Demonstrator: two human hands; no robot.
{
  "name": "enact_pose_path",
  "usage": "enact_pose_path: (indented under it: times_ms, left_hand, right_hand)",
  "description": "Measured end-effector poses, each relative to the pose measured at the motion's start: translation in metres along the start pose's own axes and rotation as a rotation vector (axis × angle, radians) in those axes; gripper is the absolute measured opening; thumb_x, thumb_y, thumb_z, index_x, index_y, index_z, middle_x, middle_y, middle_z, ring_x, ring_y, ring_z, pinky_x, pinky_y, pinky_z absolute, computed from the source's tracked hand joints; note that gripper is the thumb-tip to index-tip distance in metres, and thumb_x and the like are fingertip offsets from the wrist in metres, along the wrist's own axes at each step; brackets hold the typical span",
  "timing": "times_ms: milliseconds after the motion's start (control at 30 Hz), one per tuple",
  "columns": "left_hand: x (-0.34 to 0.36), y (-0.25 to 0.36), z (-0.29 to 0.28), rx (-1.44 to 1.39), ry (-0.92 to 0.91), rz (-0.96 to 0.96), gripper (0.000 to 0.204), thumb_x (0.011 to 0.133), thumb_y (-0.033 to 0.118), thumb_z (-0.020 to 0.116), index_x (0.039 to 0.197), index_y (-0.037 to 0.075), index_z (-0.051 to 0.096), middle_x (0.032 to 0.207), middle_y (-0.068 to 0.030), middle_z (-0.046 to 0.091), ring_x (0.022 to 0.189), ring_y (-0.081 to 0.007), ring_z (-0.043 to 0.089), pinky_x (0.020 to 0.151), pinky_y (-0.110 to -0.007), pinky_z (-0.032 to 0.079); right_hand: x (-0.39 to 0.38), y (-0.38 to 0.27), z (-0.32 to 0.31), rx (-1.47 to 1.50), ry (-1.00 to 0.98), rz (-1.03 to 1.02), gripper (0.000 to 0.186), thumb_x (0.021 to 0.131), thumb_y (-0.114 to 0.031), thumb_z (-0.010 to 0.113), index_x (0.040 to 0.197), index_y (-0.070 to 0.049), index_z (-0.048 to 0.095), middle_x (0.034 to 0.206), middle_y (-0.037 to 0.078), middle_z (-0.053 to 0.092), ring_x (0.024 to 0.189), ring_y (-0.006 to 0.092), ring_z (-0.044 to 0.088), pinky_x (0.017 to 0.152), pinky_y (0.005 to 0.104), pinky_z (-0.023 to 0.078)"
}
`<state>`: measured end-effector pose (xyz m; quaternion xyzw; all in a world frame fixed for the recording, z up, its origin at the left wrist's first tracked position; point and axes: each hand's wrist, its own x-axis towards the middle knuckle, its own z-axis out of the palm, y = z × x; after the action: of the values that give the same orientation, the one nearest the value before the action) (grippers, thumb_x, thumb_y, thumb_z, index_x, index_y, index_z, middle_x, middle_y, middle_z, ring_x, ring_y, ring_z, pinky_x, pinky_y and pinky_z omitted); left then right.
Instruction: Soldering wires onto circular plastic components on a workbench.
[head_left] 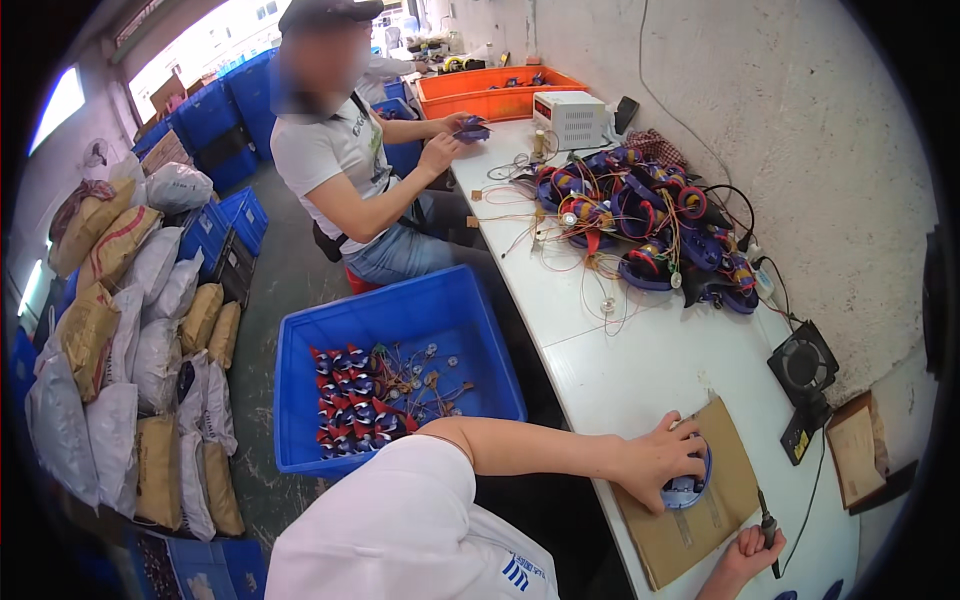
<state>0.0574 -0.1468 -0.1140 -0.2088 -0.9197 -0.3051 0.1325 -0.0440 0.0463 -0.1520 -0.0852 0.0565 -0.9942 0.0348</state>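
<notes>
My left hand [660,462] reaches across the white table and grips a round blue plastic shell [686,490], its fingers curled over the far rim. Some detail shows inside the shell, too small to make out. Underneath lies a flat piece of brown cardboard [655,555] with tape on it. At the cardboard's right edge, my right hand [748,556] is closed around the dark handle of a soldering iron [768,522]. Its thin tip points up and away from me, apart from the shell. A cord runs alongside this hand.
A heap of blue wired assemblies [640,215] covers the table's far part, near a white power unit [570,120]. A small black fan [803,360] stands by the wall. Left of the table is a blue bin [300,400] of parts. A co-worker [345,170] sits beyond it.
</notes>
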Motion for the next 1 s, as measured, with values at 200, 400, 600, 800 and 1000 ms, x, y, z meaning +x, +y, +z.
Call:
enact_pose_path:
  times_ms: [200, 400, 600, 800, 1000]
  left_hand:
    - [0.000, 0.018, 0.004, 0.070, 0.059, -0.072, 0.076, 0.051, 0.038, 0.076, 0.117, 0.012, 0.050, 0.122, -0.0192, 0.040, 0.115, -0.0380, 0.030, 0.097, -0.053, 0.019]
    - [0.005, 0.004, -0.006, 0.111, 0.029, 0.007, 0.082, 0.043, 0.040, 0.077, 0.117, 0.017, 0.052, 0.120, -0.0122, 0.047, 0.107, -0.0336, 0.041, 0.087, -0.059, 0.028]
    - [-0.017, 0.012, -0.012, 0.113, 0.115, -0.260, 0.110, 0.046, 0.050, 0.081, 0.136, 0.009, 0.033, 0.133, -0.0232, 0.035, 0.129, -0.0381, 0.026, 0.100, -0.055, 0.018]
    - [-0.017, 0.008, -0.003, 0.106, 0.010, -0.263, 0.109, 0.048, 0.050, 0.081, 0.136, 0.008, 0.034, 0.136, -0.0197, 0.035, 0.131, -0.0362, 0.024, 0.102, -0.054, 0.016]
    - [-0.009, 0.010, -0.004, 0.145, -0.084, -0.184, 0.104, 0.051, 0.050, 0.080, 0.135, 0.008, 0.037, 0.138, -0.0151, 0.037, 0.133, -0.0327, 0.026, 0.104, -0.055, 0.014]
  right_hand:
    - [0.024, -0.043, -0.058, -0.088, -0.053, 0.262, 0.021, 0.088, -0.019, 0.043, 0.069, -0.010, 0.046, 0.039, -0.006, 0.030, 0.029, 0.0051, 0.022, 0.031, 0.0202, 0.017]
    - [0.049, -0.053, -0.015, -0.361, 0.159, 0.326, 0.025, 0.089, -0.020, 0.041, 0.066, -0.011, 0.045, 0.038, -0.006, 0.030, 0.028, 0.0053, 0.023, 0.030, 0.0209, 0.018]
    - [-0.001, -0.090, 0.024, -0.394, 0.395, 0.240, 0.017, 0.083, -0.015, 0.048, 0.076, -0.001, 0.054, 0.043, -0.005, 0.032, 0.033, 0.0052, 0.020, 0.033, 0.0195, 0.015]
    - [-0.003, -0.091, 0.024, -0.397, 0.455, 0.185, 0.014, 0.081, -0.013, 0.048, 0.077, -0.002, 0.055, 0.043, -0.005, 0.032, 0.033, 0.0048, 0.020, 0.033, 0.0194, 0.015]
    - [-0.003, -0.087, 0.026, -0.399, 0.440, 0.200, 0.014, 0.081, -0.013, 0.048, 0.078, -0.002, 0.055, 0.043, -0.005, 0.032, 0.033, 0.0045, 0.020, 0.033, 0.0191, 0.015]
